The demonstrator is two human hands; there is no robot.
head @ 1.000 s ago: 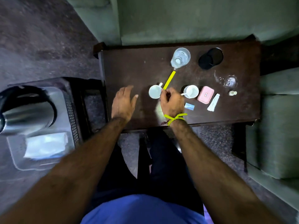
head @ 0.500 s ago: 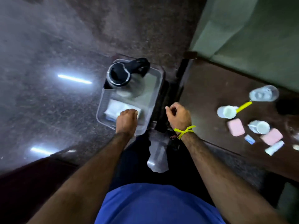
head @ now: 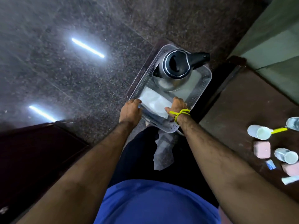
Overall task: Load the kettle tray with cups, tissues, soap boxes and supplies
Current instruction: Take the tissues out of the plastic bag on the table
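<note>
Both hands grip the clear kettle tray (head: 204, 84) by its near corners: left hand (head: 130, 110) curled over the rim, right hand (head: 177, 105) likewise; folded tissues (head: 153, 101) lie between the grips, steel kettle (head: 175, 68) beyond.

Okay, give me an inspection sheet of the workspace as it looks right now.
Surface: dark wooden table, right of the tray.
Job's things: clear tray holds kettle and white tissue pack; two white cups and pink soap boxes lie on the table.
Clutter: yellow stick, small sachets.
Hands: left hand and right hand grip the tray's near rim.
Cables: nothing seen.
Surroundings: speckled floor, green sofa.
</note>
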